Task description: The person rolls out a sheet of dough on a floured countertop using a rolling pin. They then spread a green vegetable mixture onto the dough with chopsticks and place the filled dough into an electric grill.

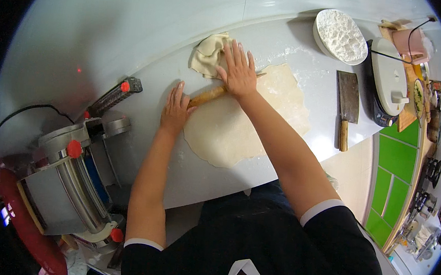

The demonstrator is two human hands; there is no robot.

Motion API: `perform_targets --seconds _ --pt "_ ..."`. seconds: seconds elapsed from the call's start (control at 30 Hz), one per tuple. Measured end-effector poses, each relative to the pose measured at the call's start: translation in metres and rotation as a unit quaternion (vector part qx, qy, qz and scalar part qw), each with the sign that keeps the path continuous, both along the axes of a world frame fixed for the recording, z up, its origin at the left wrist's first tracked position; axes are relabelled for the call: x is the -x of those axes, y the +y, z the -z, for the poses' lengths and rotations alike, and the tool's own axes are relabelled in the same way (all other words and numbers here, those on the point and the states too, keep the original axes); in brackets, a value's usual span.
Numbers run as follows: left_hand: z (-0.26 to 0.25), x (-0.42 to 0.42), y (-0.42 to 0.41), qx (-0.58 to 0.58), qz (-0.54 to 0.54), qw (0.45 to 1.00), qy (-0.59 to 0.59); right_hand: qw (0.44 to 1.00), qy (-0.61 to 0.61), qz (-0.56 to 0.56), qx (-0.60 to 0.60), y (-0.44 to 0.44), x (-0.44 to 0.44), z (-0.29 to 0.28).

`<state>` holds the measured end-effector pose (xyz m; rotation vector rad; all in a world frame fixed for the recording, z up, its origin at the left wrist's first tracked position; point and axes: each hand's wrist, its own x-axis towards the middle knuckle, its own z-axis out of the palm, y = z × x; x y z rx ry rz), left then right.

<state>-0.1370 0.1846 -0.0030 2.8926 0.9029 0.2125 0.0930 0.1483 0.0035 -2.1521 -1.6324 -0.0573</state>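
A wide sheet of rolled dough (228, 134) lies flat on the light worktop (197, 189). Across its far edge rests a wooden rolling pin (210, 94), its thin tip showing past my right hand (239, 71). That hand lies flat over the pin with its fingers spread and pointing away from me. My left hand (175, 107) is at the pin's left end, palm down, fingers stretched forward and the thumb beside the wood. A folded piece of dough (207, 56) lies beyond the pin, next to my right fingertips. Loose flour dusts the worktop around the sheet.
Back right stands a bowl of flour (340, 36), with a cleaver (347, 100) below it and a lidded electric cooker (389, 78) beside them. At left is a metal roller machine (82, 189) with red knobs. The wall (136, 20) borders the worktop's far side.
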Motion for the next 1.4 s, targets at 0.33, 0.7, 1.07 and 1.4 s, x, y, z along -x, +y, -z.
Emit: perform_targets --seconds 0.33,0.7,1.07,1.4 --pt "0.004 -0.045 -0.058 0.035 0.115 0.993 -0.009 0.986 0.009 -0.064 0.155 -0.143 -0.056 -0.009" --pt "0.002 -0.090 -0.022 -0.020 0.100 0.995 -0.011 0.993 0.052 -0.085 0.067 -0.058 -0.104 -0.004" --pt "-0.003 -0.149 -0.010 -0.061 0.134 0.989 0.013 0.996 0.053 -0.055 0.040 -0.048 -0.161 0.010" --pt "0.013 -0.133 -0.064 0.023 0.147 0.989 -0.004 0.987 -0.010 -0.067 0.148 -0.158 -0.147 -0.004"
